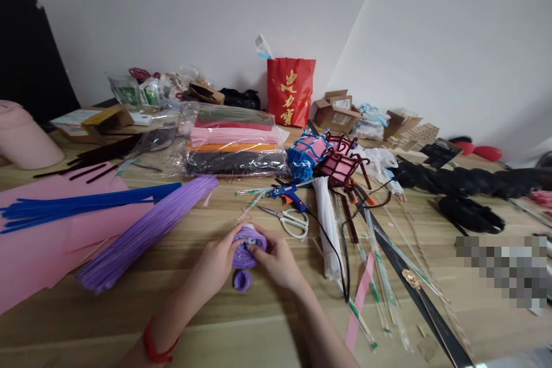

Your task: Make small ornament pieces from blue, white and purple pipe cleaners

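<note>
Between both hands is a round purple coil of pipe cleaners [249, 254], held just above the table. My left hand [226, 252] grips its left side, fingers curled round the edge. On the other side my right hand [273, 254] holds the coil, with the thumb pressed into its middle. A smaller purple ring [242, 280] lies on the wood just below the coil. Beyond the hands are scissors with white handles [293, 222] and a blue glue gun [290, 195]. A long bundle of purple pipe cleaners [146, 236] lies to the left.
Blue pipe cleaners [86, 204] rest on pink sheets [34, 259] at left. Behind stand a plastic-wrapped pack of coloured stems [235, 144] and a red bag [291, 92]. Pink lanterns [338, 167], a white bundle [326, 230], a black cord [330, 241] and glue sticks [377, 282] are at right.
</note>
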The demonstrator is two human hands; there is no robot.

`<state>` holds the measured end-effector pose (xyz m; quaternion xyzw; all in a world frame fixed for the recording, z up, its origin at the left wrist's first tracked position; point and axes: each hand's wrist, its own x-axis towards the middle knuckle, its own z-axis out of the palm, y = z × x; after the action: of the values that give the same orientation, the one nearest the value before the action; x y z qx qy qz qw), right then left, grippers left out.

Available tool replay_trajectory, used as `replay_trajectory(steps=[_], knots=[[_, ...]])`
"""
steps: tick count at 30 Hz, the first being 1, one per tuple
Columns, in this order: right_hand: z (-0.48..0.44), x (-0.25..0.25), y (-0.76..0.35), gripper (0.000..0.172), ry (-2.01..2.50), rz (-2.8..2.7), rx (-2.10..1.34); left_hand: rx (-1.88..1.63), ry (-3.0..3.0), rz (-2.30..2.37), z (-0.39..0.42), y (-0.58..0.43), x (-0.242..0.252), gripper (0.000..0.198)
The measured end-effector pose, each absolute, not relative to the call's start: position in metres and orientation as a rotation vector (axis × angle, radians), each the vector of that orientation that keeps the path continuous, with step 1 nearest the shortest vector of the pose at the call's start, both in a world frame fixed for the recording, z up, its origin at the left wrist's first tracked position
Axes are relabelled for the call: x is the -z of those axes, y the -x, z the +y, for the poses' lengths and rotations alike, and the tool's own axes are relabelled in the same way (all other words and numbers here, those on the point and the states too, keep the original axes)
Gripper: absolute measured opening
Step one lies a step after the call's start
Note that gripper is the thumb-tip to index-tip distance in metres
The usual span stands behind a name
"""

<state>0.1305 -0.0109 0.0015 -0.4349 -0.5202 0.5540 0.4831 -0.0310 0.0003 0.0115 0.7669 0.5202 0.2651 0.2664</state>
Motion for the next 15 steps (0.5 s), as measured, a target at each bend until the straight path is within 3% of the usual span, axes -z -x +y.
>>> replay_trajectory(steps=[8, 12, 15], knots=[[-0.018, 0.006, -0.114, 0.037, 1.319, -1.252, -1.065, -0.818, -2.086, 1.527, -0.007, 0.022, -0.013, 0.040], [-0.014, 0.003, -0.119, 0.033, 1.208, -1.210, -1.257, -0.781, -2.041, 1.568, -0.004, 0.026, -0.013, 0.038], [-0.012, -0.004, -0.127, 0.045, 1.071, -1.148, -1.484, -0.795, -1.941, 1.470, 0.002, 0.033, -0.013, 0.038]])
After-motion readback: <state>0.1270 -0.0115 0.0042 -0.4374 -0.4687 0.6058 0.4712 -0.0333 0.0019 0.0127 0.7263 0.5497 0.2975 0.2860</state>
